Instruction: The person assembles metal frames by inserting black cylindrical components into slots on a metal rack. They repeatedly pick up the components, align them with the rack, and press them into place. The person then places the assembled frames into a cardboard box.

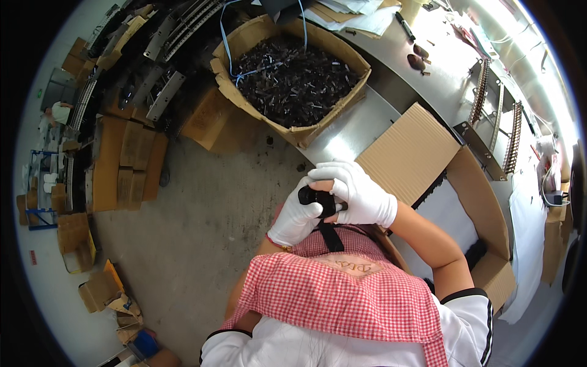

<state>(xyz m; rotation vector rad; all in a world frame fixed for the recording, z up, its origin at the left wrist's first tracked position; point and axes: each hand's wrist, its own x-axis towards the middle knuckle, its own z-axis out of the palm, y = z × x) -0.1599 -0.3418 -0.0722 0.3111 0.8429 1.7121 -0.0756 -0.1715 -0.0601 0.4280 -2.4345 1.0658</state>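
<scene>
My left hand, in a white glove, is closed around a small dark black object in front of my apron. My right hand, also gloved but with bare tips on the thumb and a finger, closes over the same object from the right. Its kind cannot be made out, since fingers cover part of it; it looks like one or more glossy black pieces. Beyond my hands, a cardboard box is filled with loose, shiny dark pieces.
To my right stands an open carton with a white lining and black contents, partly under a corrugated cardboard sheet. The metal bench carries sunglasses, a black marker and metal racks. Stacked cartons line the left.
</scene>
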